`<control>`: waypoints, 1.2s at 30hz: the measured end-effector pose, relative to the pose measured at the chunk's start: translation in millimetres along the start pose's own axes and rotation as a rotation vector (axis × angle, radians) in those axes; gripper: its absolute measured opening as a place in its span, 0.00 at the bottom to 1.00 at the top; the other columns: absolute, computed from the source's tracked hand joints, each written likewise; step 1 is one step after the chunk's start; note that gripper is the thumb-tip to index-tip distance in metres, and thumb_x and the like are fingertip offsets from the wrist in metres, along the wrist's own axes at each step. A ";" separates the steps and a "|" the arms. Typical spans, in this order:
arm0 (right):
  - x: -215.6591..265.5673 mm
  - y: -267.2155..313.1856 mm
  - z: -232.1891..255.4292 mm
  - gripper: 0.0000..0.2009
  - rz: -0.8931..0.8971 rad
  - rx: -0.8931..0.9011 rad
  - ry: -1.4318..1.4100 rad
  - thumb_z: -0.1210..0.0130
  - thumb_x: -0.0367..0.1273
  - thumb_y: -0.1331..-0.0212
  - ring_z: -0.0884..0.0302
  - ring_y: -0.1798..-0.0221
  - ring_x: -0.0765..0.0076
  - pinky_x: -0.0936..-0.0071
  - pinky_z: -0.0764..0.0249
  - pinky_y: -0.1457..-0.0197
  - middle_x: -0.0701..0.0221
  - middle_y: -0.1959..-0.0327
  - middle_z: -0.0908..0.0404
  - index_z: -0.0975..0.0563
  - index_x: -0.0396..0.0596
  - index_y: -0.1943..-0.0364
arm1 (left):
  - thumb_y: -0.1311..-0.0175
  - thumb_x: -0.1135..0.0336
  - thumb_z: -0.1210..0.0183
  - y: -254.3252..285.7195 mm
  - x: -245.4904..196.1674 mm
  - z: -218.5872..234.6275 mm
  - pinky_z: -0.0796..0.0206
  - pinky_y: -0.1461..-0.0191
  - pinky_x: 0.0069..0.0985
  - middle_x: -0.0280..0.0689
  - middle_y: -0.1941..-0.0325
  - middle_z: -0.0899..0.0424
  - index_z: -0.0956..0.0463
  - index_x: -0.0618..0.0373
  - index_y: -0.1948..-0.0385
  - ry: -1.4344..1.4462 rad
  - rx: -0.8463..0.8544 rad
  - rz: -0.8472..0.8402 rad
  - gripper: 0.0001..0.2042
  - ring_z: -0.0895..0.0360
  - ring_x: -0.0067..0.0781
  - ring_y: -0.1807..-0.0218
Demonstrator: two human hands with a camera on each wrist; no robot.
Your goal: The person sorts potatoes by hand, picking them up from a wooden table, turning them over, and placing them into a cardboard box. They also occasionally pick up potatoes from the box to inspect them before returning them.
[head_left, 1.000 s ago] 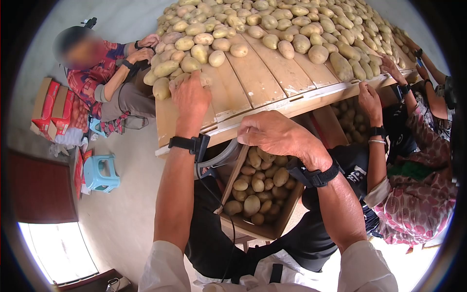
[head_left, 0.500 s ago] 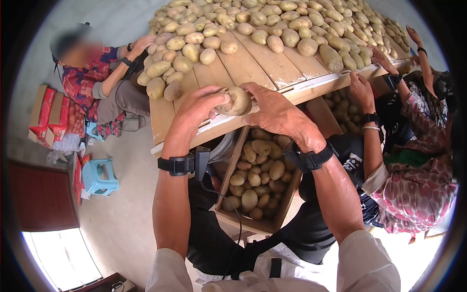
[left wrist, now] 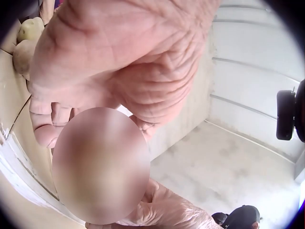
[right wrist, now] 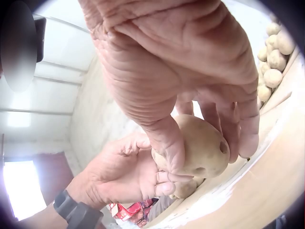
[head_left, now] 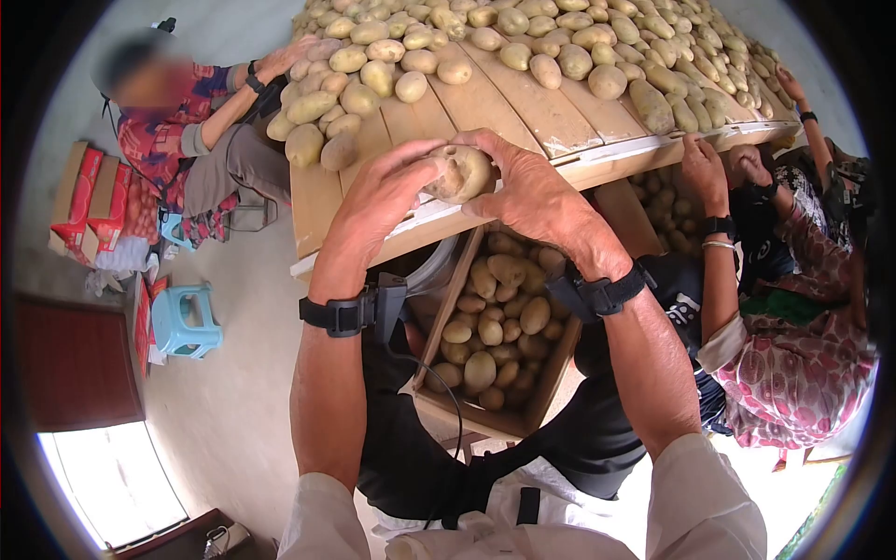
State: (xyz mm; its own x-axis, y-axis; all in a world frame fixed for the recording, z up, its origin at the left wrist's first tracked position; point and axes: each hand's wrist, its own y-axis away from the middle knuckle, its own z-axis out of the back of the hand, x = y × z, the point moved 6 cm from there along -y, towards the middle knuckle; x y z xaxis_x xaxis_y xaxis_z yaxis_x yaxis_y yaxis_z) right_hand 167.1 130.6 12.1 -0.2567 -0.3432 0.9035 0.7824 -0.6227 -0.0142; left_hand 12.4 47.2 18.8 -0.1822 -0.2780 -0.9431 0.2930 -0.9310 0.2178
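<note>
Over the front edge of the plank table (head_left: 425,201), both hands hold one potato (head_left: 467,175) between them. My left hand (head_left: 381,191) grips its left side, with the thumb laid across it. From the other side, my right hand (head_left: 546,205) curls thumb and fingers round it. Two dark pits mark the skin of this pale potato (right wrist: 205,145) in the right wrist view. A blurred patch hides it in the left wrist view. Just beyond my left hand, several loose potatoes (head_left: 305,147) lie at the near end of the heap.
A large heap of potatoes (head_left: 597,42) covers the table's far side. Below the edge stands a wooden crate (head_left: 551,397) of potatoes, beside a grey bucket (head_left: 434,271). Another person (head_left: 201,140) sits at the left; others work at the right. A blue stool (head_left: 187,322) stands on the floor.
My left hand has brought a potato from the heap's near left end back to the table edge. My right hand has risen from above the crate and now grips the potato too.
</note>
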 end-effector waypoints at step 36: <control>-18.3 66.1 -57.0 0.34 -0.106 0.287 0.235 0.33 0.39 0.52 0.20 0.44 0.49 0.62 0.25 0.39 0.51 0.49 0.17 0.27 0.42 0.38 | 0.25 0.56 0.44 -13.3 0.8 44.9 0.34 0.64 0.24 0.38 0.64 0.13 0.20 0.62 0.61 0.098 -0.076 -0.395 0.16 0.21 0.28 0.68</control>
State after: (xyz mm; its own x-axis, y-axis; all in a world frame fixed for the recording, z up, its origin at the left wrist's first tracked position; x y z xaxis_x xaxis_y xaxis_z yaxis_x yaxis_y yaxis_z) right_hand 191.2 55.6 -29.8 -0.4418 -0.4599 0.7703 0.8628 -0.4530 0.2244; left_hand -33.8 48.8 26.4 -0.2053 0.1242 -0.9708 0.2879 -0.9403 -0.1812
